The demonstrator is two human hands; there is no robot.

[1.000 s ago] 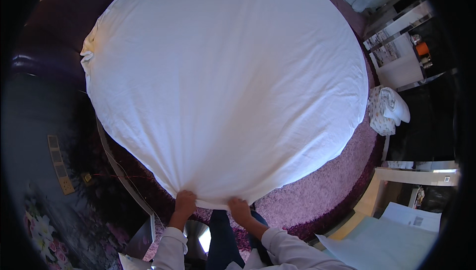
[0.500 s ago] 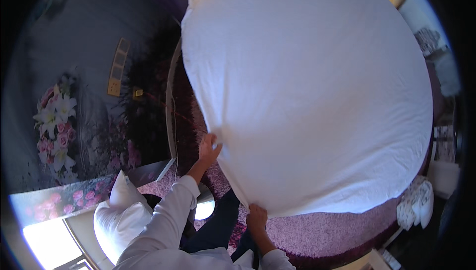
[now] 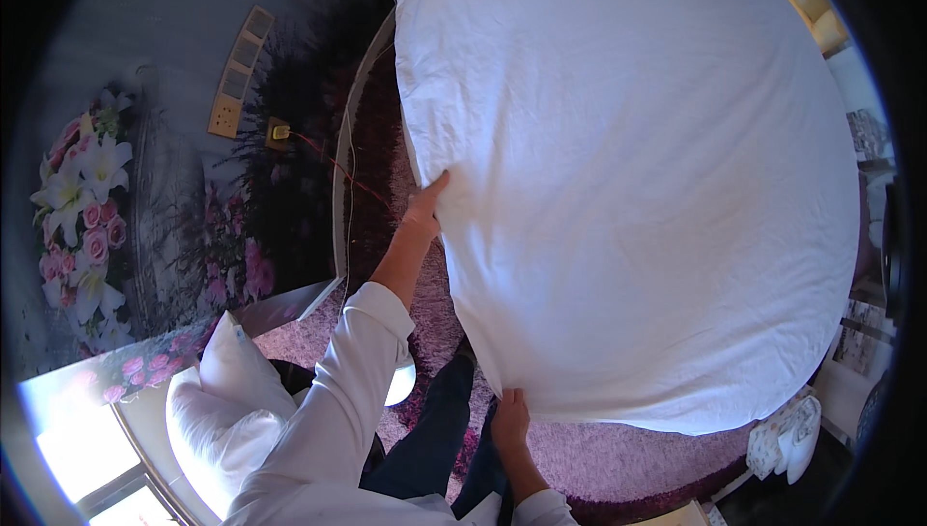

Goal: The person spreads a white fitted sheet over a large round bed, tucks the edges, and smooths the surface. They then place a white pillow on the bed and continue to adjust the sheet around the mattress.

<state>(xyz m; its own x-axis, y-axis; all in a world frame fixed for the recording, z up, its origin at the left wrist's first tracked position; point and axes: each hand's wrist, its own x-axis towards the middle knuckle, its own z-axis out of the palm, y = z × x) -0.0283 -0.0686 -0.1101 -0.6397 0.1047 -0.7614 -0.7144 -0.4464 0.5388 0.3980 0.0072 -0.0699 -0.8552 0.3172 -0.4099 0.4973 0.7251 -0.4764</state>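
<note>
Spreading wide in the head view, the white sheet (image 3: 628, 188) covers a broad, rounded bed and serves as the landmark for everything else. At the sheet's left edge, the left hand (image 3: 423, 209) lays its thumb over the cloth; the other fingers are out of sight at or under the border, so I cannot tell whether they are closed on it. At the sheet's near edge, toward the person's body, the right hand (image 3: 511, 420) has its fingers curled over the border and appears to grip the cloth there. Shallow creases run across the sheet from the left hand. Beyond the near edge lies a pink rug (image 3: 618, 458); left of the sheet, a red cord (image 3: 338, 166) runs from a wall plug (image 3: 280, 132) toward the border. White pillows (image 3: 220, 420) sit to the sheet's near left, and a folded bundle (image 3: 787, 437) lies just off its near right. The border could slip free at the left hand if only the thumb bears on it. Uneven pulling between the two hands could skew the sheet, deepen those creases or drag its far side loose. The cord could also snag a foot or hanging cloth, because it lies so near the left edge.
</note>
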